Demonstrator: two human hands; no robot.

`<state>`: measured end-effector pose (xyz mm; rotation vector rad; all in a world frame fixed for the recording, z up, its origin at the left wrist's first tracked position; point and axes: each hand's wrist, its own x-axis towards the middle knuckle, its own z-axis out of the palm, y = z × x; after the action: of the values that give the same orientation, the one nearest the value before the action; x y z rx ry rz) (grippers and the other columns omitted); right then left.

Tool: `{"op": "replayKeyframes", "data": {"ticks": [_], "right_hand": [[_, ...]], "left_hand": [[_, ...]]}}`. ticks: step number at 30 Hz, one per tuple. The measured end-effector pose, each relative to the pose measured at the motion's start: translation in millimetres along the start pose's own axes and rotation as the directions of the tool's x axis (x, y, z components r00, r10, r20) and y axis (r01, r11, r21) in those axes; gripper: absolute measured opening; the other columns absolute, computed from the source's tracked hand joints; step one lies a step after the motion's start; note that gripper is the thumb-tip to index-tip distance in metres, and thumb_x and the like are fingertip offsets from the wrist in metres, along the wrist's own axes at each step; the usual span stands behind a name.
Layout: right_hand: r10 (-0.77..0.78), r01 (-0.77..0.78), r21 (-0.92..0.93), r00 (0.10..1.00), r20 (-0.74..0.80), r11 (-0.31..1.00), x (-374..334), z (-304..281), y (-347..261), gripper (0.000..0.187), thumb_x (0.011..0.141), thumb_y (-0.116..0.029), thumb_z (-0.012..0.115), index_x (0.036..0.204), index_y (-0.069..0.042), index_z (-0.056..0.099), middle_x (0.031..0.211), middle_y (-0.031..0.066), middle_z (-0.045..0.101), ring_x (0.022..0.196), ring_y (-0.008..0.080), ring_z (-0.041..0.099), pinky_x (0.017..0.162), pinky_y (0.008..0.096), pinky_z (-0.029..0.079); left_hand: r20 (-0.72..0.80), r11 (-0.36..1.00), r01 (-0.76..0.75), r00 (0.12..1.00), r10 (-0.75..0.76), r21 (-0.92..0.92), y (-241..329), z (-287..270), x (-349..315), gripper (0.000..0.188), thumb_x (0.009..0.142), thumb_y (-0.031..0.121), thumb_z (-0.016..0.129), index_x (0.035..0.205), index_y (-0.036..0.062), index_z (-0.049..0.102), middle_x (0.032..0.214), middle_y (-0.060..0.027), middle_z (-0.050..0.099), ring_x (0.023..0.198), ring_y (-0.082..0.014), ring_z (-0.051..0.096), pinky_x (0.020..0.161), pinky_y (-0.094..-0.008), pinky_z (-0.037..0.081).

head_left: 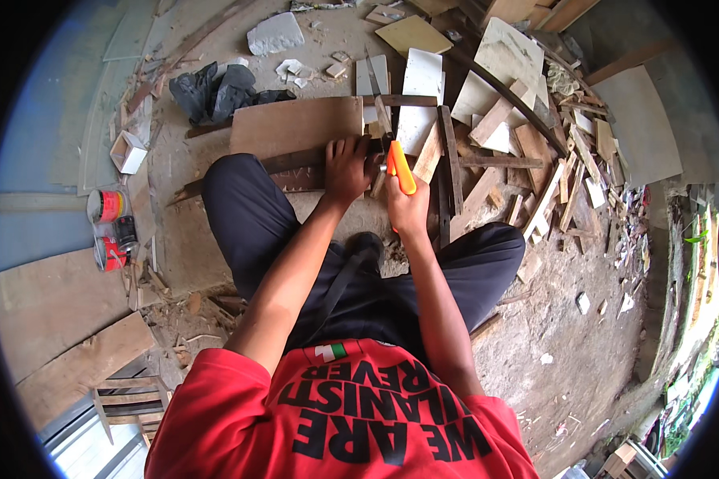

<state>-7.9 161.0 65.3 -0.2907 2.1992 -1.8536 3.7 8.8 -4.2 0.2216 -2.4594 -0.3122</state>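
Note:
My right hand (408,209) is closed round the orange handle of a hand saw (399,164). Its narrow metal blade points away from me, across the end of a dark wooden plank (295,160). My left hand (348,172) grips that plank just left of the saw, fingers bent over its top. The plank lies crosswise in front of my legs, reaching left past my left knee. Behind it rests a flat brown board (295,124). My palm hides part of the plank, and the exact spot where the blade meets the wood is hard to make out.
Scrap wood (535,144) is heaped at the right, with pale boards (420,88) ahead. A black plastic bag (216,92) and a pale block (275,34) lie at the far left. Paint cans (106,206) stand on the left. A dark strip of wood (450,160) lies right of the saw.

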Motion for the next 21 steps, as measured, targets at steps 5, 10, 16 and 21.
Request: {"op": "replayKeyframes", "data": {"ticks": [5, 10, 16, 21], "right_hand": [[0.037, -0.037, 0.039, 0.999, 0.017, 0.999, -25.7, -10.8, 5.6, 0.021, 0.088, -0.013, 0.060, 0.074, 0.002, 0.055, 0.058, 0.0032, 0.049, 0.056, 0.0089, 0.045, 0.052, 0.0312, 0.039], [0.050, -0.052, 0.025, 0.996, 0.077, 0.998, -124.4, -51.6, 24.4, 0.009, 0.089, -0.004, 0.059, 0.081, 0.001, 0.059, 0.063, 0.0002, 0.053, 0.057, 0.0062, 0.049, 0.053, 0.0257, 0.041], [0.009, -0.008, -0.017, 0.998, 0.069, 1.000, -104.4, -50.6, 17.6, 0.008, 0.087, -0.003, 0.058, 0.081, 0.001, 0.059, 0.063, 0.0001, 0.052, 0.058, 0.0057, 0.049, 0.053, 0.0253, 0.041], [0.054, -0.054, -0.029, 0.998, -0.023, 0.998, 26.3, 8.6, -4.6, 0.020, 0.089, -0.011, 0.059, 0.074, 0.003, 0.056, 0.058, 0.0024, 0.047, 0.057, 0.0073, 0.043, 0.051, 0.0309, 0.038]], "left_hand": [[0.097, 0.999, 0.031, 0.995, -0.034, 0.028, 2.1, 2.8, -2.1, 0.039, 0.089, 0.029, 0.063, 0.119, 0.0047, 0.058, 0.108, -0.0132, 0.059, 0.100, -0.0315, 0.055, 0.097, -0.0475, 0.037], [0.134, 0.996, 0.085, 0.987, -0.085, 0.007, -2.5, 5.0, -0.1, 0.043, 0.089, 0.030, 0.065, 0.123, 0.0049, 0.057, 0.113, -0.0118, 0.058, 0.107, -0.0309, 0.054, 0.102, -0.0484, 0.034], [0.196, 0.990, 0.136, 0.971, -0.138, 0.021, 1.2, 4.8, 4.4, 0.043, 0.091, 0.032, 0.064, 0.125, 0.0062, 0.056, 0.116, -0.0118, 0.058, 0.109, -0.0304, 0.054, 0.104, -0.0491, 0.033], [0.146, 0.995, 0.100, 0.984, -0.102, 0.025, -0.8, 5.8, 9.7, 0.041, 0.094, 0.036, 0.056, 0.124, 0.0072, 0.058, 0.117, -0.0117, 0.059, 0.108, -0.0313, 0.054, 0.102, -0.0486, 0.034]]}}
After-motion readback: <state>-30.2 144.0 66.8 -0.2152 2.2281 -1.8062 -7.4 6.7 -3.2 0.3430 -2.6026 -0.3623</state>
